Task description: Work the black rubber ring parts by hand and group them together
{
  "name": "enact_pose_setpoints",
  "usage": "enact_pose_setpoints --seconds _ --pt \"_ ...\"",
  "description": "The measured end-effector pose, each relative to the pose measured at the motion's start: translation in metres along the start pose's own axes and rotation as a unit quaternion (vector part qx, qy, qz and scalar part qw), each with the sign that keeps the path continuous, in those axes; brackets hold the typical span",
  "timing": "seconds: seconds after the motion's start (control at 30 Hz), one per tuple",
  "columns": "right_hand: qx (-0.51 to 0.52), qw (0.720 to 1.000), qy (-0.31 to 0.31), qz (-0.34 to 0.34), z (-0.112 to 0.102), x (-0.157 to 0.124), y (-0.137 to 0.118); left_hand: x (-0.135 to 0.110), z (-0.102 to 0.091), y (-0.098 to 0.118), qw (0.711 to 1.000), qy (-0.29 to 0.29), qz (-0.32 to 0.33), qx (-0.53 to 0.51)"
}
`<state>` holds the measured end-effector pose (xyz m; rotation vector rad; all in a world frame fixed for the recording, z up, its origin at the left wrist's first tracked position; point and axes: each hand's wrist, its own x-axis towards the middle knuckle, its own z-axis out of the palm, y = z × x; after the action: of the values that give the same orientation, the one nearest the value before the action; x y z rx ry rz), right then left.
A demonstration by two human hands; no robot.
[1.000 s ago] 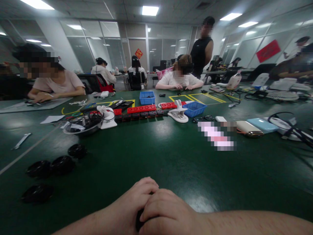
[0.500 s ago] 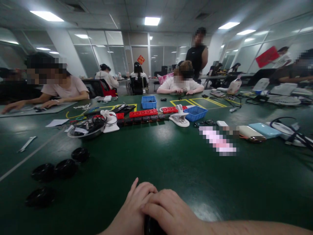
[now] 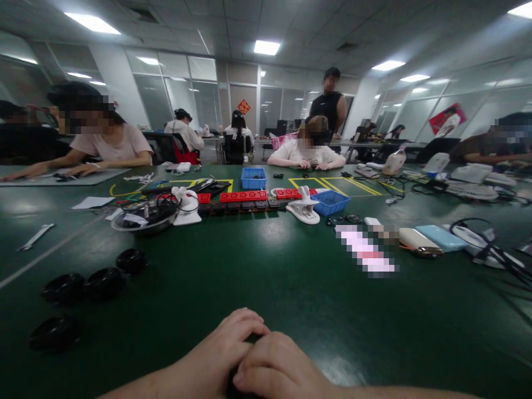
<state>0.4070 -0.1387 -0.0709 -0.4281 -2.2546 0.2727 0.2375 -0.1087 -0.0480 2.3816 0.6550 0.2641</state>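
At the near edge of the table, my left hand (image 3: 226, 343) and my right hand (image 3: 282, 366) are pressed together around a dark black object (image 3: 233, 383). Only a small part of it shows below and between the fingers, so its kind cannot be made out. The left hand curls over its far side, while the right hand's bent fingers cover it from the right. To the left lie several glossy black ring-shaped rolls: a far one (image 3: 131, 260), two side by side in the middle (image 3: 105, 283), and a near one (image 3: 55, 333).
A wrench (image 3: 36, 237) lies far left. Across the table stand a metal bowl (image 3: 143, 224) of cables, white clip stands (image 3: 305, 208), red power strips (image 3: 243, 196) and blue bins (image 3: 330, 204). Power banks (image 3: 419, 243) and cables (image 3: 499, 241) lie right. People sit around the table.
My view has tilted up a little and shifted. The left hand's fingers, one raised before, are now curled closer, and its forearm angles further left. Both hands stay on the black object.
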Motion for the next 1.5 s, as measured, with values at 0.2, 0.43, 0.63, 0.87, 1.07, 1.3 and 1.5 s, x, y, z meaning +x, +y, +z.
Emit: enact_pose_setpoints --seconds 0.2,0.43,0.63,0.87,1.07,1.3,1.5 --pt "-0.043 0.998 -0.024 -0.025 0.011 -0.003 0.005 0.000 -0.003 -0.004 0.999 -0.033 0.010 0.005" --pt "-0.074 0.997 0.000 0.035 -0.009 0.002 -0.006 -0.002 0.015 -0.006 0.997 0.041 -0.034 0.053" --pt "-0.043 0.988 -0.037 0.141 -0.006 -0.004 -0.007 -0.006 0.029 -0.010 0.995 0.066 -0.062 0.040" --pt "-0.009 0.999 -0.022 0.045 -0.002 -0.003 -0.001 -0.002 0.016 -0.010 0.999 0.024 -0.030 0.038" --pt "0.017 0.998 0.026 -0.058 0.007 -0.004 0.004 0.002 -0.009 0.014 0.999 -0.036 0.004 0.027" --pt "0.025 0.998 0.016 -0.063 -0.007 0.004 -0.005 -0.003 -0.014 0.015 0.998 -0.063 0.007 0.010" --pt "0.020 0.990 -0.033 0.136 -0.023 0.005 -0.019 -0.006 0.011 0.013 0.996 0.033 -0.045 0.067"
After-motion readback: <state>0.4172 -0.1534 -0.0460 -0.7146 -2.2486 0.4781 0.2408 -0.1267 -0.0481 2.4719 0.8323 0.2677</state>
